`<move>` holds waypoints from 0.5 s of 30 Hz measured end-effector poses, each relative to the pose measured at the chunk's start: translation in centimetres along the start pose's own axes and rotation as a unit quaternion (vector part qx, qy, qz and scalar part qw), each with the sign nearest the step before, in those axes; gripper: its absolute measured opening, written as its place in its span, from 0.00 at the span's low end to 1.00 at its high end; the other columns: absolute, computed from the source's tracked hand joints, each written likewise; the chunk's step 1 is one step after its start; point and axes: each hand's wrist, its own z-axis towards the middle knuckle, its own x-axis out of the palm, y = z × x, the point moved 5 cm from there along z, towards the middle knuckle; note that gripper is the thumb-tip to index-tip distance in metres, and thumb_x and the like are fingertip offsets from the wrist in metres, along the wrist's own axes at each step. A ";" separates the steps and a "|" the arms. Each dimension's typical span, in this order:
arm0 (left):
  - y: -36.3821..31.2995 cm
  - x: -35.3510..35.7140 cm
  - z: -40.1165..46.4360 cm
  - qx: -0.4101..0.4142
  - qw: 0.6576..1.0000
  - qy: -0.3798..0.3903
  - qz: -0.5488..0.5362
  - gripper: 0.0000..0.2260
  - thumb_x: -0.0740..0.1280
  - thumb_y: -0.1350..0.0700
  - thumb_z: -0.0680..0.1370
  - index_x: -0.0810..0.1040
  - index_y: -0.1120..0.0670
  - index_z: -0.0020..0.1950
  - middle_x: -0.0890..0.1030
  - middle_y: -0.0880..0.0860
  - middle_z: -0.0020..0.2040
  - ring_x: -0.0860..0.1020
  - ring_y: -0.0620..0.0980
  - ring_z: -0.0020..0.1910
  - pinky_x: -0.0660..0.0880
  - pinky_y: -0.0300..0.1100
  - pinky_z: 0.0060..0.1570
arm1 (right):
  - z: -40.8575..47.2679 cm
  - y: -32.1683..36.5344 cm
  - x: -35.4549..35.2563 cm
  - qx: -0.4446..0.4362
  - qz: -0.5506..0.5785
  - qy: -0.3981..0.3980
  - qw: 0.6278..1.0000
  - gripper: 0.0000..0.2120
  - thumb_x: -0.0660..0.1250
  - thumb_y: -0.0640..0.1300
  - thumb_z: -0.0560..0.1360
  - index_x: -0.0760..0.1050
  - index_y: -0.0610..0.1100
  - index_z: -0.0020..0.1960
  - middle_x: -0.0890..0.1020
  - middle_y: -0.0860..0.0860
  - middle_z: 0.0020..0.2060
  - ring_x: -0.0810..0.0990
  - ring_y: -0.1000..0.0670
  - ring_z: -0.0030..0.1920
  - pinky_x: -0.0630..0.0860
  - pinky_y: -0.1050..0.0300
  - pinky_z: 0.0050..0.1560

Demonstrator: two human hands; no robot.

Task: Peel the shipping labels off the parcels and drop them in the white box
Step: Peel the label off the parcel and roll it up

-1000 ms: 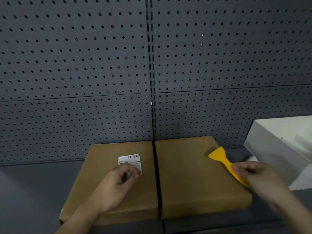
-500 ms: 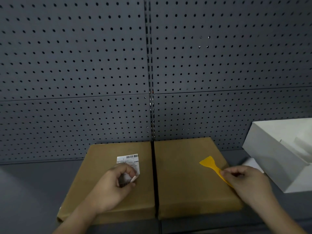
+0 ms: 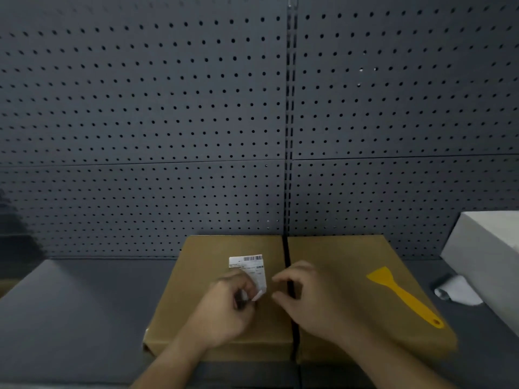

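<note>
The left hand (image 3: 224, 307) pinches the lifted bottom corner of the shipping label (image 3: 250, 269) on the left parcel (image 3: 196, 276). The right hand (image 3: 311, 299) hovers beside it, fingers curled and holding nothing. The yellow scraper (image 3: 404, 296) lies on the right parcel (image 3: 345, 256); the white box (image 3: 483, 256) sits at 3 o'clock, its inside hidden.

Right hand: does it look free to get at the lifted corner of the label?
Probably yes. The right hand is empty and open beside the label, nothing between them; the left hand only pinches the lifted corner.

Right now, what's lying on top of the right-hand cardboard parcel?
A yellow scraper lies loose on the right parcel, with the right hand reaching over its near left part. No label shows there, though the hand hides some of the surface.
</note>
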 end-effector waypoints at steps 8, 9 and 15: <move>0.0 -0.3 0.3 0.003 1.000 0.008 -0.005 0.07 0.71 0.58 0.73 0.78 0.47 0.39 0.79 0.45 0.40 0.77 0.43 0.40 0.72 0.31 0.36 | 1.8 0.7 2.9 -0.004 -0.010 0.030 0.999 0.03 0.68 0.57 0.75 0.76 0.61 0.47 0.73 0.64 0.50 0.73 0.61 0.55 0.73 0.46 0.65; 0.1 -0.4 0.4 0.003 1.000 0.001 -0.005 0.05 0.71 0.57 0.73 0.78 0.48 0.39 0.79 0.45 0.40 0.76 0.43 0.39 0.72 0.32 0.36 | 1.9 0.7 3.0 -0.006 -0.006 0.027 1.000 0.03 0.68 0.58 0.75 0.75 0.61 0.45 0.74 0.64 0.49 0.73 0.61 0.54 0.73 0.45 0.64; 1.4 -1.8 0.3 -0.001 0.999 0.024 -0.023 0.04 0.71 0.51 0.70 0.79 0.50 0.40 0.79 0.46 0.42 0.77 0.45 0.40 0.76 0.39 0.38 | 2.1 0.6 3.3 0.002 0.003 0.012 1.000 0.04 0.68 0.59 0.75 0.77 0.61 0.43 0.78 0.65 0.44 0.76 0.62 0.52 0.74 0.48 0.63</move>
